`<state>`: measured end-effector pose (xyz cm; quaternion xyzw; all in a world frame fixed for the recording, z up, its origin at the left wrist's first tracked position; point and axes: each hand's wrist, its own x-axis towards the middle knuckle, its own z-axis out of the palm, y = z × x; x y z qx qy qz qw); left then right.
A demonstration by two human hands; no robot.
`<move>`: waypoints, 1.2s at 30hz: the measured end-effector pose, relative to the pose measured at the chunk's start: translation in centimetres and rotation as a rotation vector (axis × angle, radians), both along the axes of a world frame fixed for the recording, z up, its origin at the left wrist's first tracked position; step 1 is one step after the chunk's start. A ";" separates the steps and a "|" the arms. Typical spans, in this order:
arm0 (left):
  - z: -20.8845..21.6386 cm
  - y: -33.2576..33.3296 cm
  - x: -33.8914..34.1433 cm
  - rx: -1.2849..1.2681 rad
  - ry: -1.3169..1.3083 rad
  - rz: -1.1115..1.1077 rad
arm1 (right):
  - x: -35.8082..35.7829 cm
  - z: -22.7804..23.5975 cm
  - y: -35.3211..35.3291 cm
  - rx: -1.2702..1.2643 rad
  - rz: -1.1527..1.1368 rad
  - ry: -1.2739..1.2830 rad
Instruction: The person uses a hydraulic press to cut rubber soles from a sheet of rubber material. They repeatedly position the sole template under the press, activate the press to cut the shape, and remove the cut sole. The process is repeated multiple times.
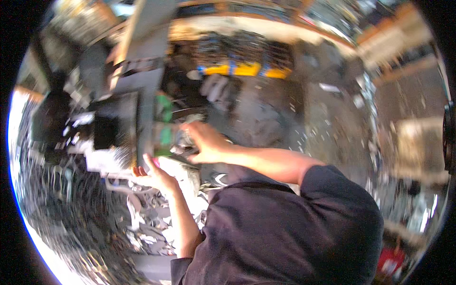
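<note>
Metallic grey object (183, 141), one, lies just left of the right hand (206, 141), at the opening between its thumb and fingers, and beyond and to the right of the left hand (159, 179). Blur hides its exact form. Two hands are shown, well apart from each other. The right hand reaches leftward, fingers and thumb curved about the object; whether they clamp it cannot be told. Its forearm runs almost level from a dark short sleeve (327, 185). The left hand is spread, fingers directed up and to the left near the foot of one tall grey column (142, 71); contact with the column cannot be judged. Its forearm rises steeply from the lower edge. Two green patches (165, 135) show beside the column on its right, and one black boxy part (114, 121) on its left. Below and left of the hands lie many loose pieces (147, 221), too blurred to count. Farther back, three yellow parts (247, 69) form a row, with blue between them. One red item (390, 260) appears at lower right.
</note>
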<state>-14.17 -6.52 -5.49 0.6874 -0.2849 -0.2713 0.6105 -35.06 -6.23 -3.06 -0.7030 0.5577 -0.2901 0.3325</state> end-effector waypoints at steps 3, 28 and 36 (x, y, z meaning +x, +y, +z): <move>-7.0 -0.4 8.2 0.220 -0.019 0.077 | -1.8 -0.9 -5.8 -0.060 -0.181 -0.032; -15.1 2.6 6.8 0.247 0.523 0.674 | 8.0 -8.9 -41.1 -0.064 0.223 0.438; -10.7 6.6 8.1 0.512 0.401 0.413 | 6.7 5.9 -18.5 -0.094 0.270 -0.155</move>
